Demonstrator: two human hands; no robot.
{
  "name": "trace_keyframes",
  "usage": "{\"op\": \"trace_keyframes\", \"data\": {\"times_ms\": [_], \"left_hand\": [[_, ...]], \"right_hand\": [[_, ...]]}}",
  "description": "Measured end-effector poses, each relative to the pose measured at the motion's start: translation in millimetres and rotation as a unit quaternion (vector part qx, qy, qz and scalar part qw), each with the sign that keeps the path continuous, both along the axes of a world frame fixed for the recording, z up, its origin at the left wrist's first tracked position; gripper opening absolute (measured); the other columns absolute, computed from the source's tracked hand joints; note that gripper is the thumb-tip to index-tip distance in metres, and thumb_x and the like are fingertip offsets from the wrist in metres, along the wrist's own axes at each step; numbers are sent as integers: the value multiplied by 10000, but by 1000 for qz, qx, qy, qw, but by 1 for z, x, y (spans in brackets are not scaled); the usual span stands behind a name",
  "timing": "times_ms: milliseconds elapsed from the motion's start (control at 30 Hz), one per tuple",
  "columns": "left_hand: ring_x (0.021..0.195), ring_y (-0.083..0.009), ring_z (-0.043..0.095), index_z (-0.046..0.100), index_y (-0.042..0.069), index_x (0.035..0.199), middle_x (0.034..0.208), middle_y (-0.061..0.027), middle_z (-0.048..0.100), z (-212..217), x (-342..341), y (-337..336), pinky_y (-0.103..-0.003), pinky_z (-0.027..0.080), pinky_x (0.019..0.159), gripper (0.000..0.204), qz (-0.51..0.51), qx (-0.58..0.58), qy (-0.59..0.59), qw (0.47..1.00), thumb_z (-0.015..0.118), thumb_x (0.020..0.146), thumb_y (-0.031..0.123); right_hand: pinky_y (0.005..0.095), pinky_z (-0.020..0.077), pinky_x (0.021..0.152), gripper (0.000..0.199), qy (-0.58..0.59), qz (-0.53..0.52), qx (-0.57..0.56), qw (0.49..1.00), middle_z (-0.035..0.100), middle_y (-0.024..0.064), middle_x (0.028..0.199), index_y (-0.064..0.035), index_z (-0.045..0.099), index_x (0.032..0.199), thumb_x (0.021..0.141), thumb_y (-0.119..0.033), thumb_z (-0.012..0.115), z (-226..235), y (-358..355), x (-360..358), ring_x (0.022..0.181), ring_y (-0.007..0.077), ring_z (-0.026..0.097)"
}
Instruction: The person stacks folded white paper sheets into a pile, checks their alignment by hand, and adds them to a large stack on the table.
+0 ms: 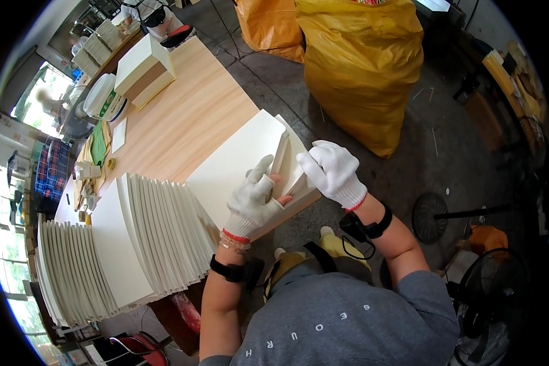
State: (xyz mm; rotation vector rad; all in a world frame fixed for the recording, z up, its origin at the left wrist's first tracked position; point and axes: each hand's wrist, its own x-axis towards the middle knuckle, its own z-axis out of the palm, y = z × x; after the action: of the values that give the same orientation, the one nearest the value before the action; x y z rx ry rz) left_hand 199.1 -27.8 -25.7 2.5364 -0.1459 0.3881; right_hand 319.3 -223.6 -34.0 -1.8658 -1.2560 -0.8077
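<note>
Gloved hands (255, 198) (330, 171) pinch white folded carton (238, 161); yellow sack (363, 67) behind.

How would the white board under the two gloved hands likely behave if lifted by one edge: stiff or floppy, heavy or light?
The white board lies flat with straight edges, so it probably stays fairly stiff. It looks thin, like those in the fanned stack, so likely light. The left hand and right hand wear knit gloves, perhaps because the smooth face is slippery.

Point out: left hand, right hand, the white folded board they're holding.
left hand (253, 204), head view, on the back of the glove.
right hand (330, 171), head view, on the glove's knuckles.
white folded board (235, 163), head view, on its flat top face.
</note>
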Motion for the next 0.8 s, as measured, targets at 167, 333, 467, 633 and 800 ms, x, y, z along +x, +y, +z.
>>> {"op": "trace_keyframes", "data": {"times_ms": [167,333,467,633,800], "left_hand": [[1101,-335,674,703,123,1153,1457,-176,558,-6,1,3,-388,597,798,394,-30,19,-67,997,776,766,122],[1061,-319,690,699,154,1213,1464,-193,547,-15,-1,1,-369,596,774,443,-36,42,-72,996,681,783,49],[1034,-312,705,709,162,1185,1483,-193,528,-14,5,9,-367,598,760,419,-83,24,-35,996,753,772,109],[1057,-307,712,734,150,1120,1518,-182,494,-13,2,-1,-360,606,814,453,-24,4,-29,999,878,699,236],[1085,-307,708,734,164,1156,1525,-185,488,-12,3,-1,-357,606,850,445,-26,-27,-32,999,858,729,182]], "right_hand": [[392,469,529,65,72,19,-36,997,519,89,636,-77,711,860,879,-122,669,25,0,-5,578,288,563],[388,448,492,170,120,-13,-13,993,527,67,606,-108,653,712,842,-184,732,11,8,-3,567,284,570],[398,438,493,175,150,-26,-14,988,537,94,612,-87,666,731,874,-179,708,9,7,-6,580,298,576],[399,420,498,182,171,-18,0,985,514,110,608,-64,684,769,923,-157,658,9,9,-6,582,307,571],[407,449,511,171,170,-1,8,985,542,111,614,-71,687,779,892,-200,691,5,5,-3,593,309,594]]}}
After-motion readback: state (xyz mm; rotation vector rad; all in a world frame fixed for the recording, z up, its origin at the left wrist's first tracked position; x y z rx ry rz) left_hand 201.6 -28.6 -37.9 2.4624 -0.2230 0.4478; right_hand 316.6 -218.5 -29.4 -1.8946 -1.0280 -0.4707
